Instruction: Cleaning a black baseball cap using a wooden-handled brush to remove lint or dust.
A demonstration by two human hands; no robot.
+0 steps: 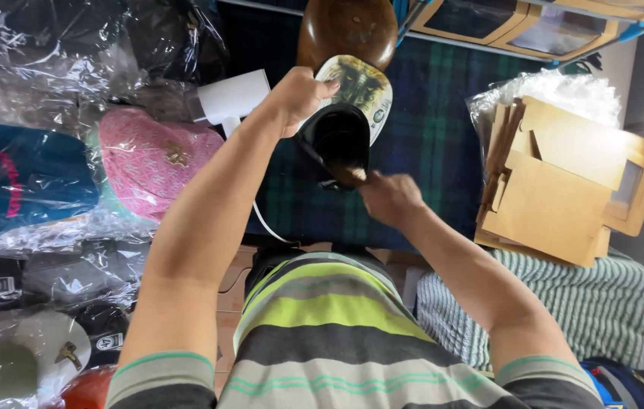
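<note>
A black cap with a pale, patterned underside to its brim is held up over a dark green plaid cloth, its hollow turned toward the viewer. The left hand is closed around the brim's edge, arm stretched forward. The right hand, just below the cap, is pinched shut on a small brush, whose tip is pressed to the cap's lower rim. Flat cardboard boxes are stacked to the right of that hand.
</note>
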